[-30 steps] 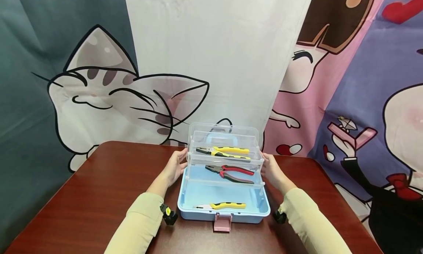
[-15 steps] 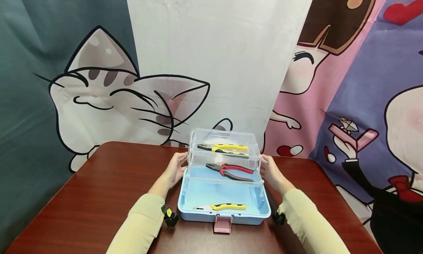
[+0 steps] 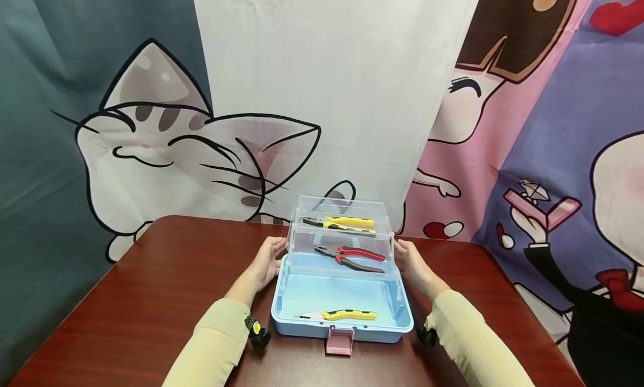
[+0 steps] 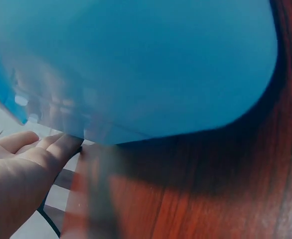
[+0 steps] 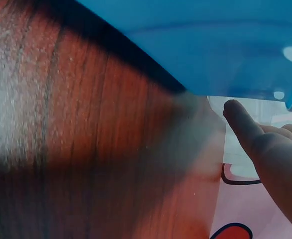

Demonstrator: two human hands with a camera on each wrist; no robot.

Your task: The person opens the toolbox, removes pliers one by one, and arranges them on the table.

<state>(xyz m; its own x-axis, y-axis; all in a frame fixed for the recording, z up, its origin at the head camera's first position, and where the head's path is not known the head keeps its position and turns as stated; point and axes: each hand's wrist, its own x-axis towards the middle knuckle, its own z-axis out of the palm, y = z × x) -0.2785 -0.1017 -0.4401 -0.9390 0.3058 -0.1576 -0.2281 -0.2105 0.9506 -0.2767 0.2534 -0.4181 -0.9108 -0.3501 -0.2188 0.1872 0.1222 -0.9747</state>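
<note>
A light blue toolbox [image 3: 297,329] stands unlatched on the table, its two clear trays fanned out toward the back. My left hand [image 3: 265,263] is at the left side of the trays, fingertips right at their edge; in the left wrist view its fingers reach past the blue wall. At the opposite side is my right hand [image 3: 413,265], its thumb extended close to the box in the right wrist view. Yellow-and-black pliers [image 3: 352,221] lie in the upper tray [image 3: 342,234], red-and-black pliers [image 3: 359,252] in the lower tray [image 3: 322,273]. Yellow-handled needle-nose pliers [image 3: 349,315] lie in the base.
A pink latch [image 3: 339,342] hangs down at the toolbox's front. The dark red wooden table [image 3: 176,286] extends to both sides. Behind it hangs a backdrop [image 3: 327,85] with cartoon drawings, close to the table's far edge.
The clear trays have swung farther back and spread from the base, carrying both pliers along. My hands have stayed beside them with little shift. The needle-nose pliers have not moved.
</note>
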